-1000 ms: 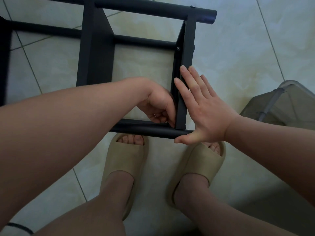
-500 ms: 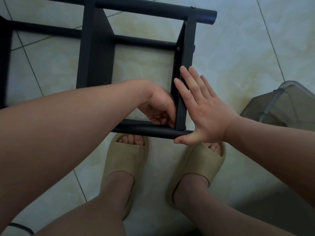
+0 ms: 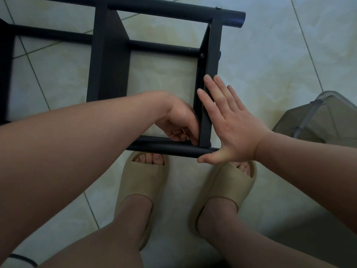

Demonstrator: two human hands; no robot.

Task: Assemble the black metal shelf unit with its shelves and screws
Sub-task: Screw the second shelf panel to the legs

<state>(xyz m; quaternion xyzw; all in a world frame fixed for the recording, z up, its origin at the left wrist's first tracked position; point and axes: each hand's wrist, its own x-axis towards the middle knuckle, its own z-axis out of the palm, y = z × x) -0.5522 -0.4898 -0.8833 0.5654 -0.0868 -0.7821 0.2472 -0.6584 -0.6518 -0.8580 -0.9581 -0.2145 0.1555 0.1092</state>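
One shelf [image 3: 108, 60] was fitted in the shelf unit [image 3: 173, 11] on the floor [image 3: 270, 74] at twelve o'clock, while the end shelf [image 3: 213, 45] was braced by the flat right hand [image 3: 229, 124] and its six-o'clock joint, judged unfinished, was worked by the curled left hand [image 3: 179, 122], its hold hidden.

The shelf unit [image 3: 108, 60] lies on the floor [image 3: 270, 64] in front of the person. Its end shelf [image 3: 210, 55] stands between the left hand [image 3: 179, 120], which is inside the unit at the corner with the near tube [image 3: 164, 147], and the right hand [image 3: 231, 128], flat against the outer side. Both slippers [image 3: 143, 182] stand just on the person's side of this tube. A container [image 3: 324, 120] is well to the right.
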